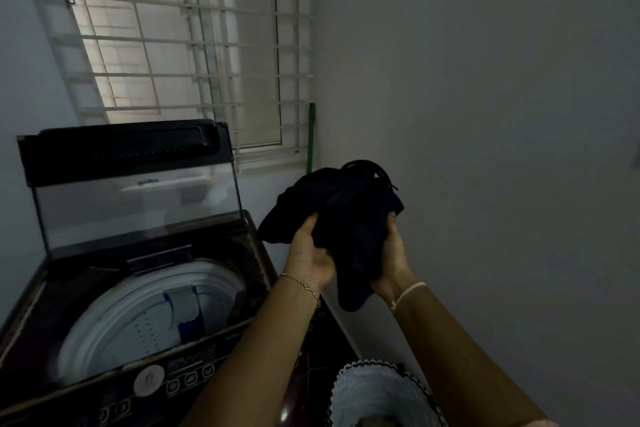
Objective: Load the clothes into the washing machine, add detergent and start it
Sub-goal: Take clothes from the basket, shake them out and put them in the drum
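grip: left hand, right hand curled round dark clothes | held right of open washing machine | risk: hanging tail could miss tub, fall outside

You are facing a dim corner. A plain grey wall fills your right; ahead, a window sits behind a white barred grille, pale daylight on its left panes. 1 green pole stands in the corner beside it.

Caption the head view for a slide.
Left hand and right hand grip dark clothes beside the washing machine, lid raised.
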The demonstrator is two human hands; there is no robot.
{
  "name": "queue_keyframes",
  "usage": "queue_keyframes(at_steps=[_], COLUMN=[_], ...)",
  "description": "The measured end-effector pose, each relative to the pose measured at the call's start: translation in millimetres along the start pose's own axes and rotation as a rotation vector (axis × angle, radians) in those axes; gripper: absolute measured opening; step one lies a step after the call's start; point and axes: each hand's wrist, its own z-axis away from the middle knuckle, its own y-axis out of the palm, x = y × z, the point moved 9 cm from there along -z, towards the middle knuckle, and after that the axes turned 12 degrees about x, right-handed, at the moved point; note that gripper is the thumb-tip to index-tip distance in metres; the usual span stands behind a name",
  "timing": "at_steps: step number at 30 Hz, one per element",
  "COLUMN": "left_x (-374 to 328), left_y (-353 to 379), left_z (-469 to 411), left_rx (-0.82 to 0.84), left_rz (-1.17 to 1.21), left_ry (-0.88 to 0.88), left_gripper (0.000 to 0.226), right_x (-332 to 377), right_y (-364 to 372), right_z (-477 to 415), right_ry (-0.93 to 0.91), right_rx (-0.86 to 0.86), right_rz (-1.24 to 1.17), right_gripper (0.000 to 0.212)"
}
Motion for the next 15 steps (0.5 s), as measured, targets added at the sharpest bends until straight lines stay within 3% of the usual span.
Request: queue_keyframes(at_steps=[4,7,10,15], left_x=[-5,-1,1,5], left_y=[1,8,15,3], left_z=[-1,-2,-3,-6], left_rx=[0.016,0.056,0.091,0.056], left_rz=[0.016,0.051,0.044,0.005], left_ry=[0.030,-0.006,-0.019,-0.044], left_gripper=[0.042,0.045,0.045,0.049], right_x=[-6,-29,-44,-35], right_y=[-43,-67,-61,-32], right_z=[9,16,13,1], right_ry=[0.016,0.124,0.141,-0.013], right_rx=[-0.230,-0.334,-0.220,-0.052], right_rz=[0.202,0.181,0.022,-0.327], right_gripper=[0.062,0.070,0.076,0.093])
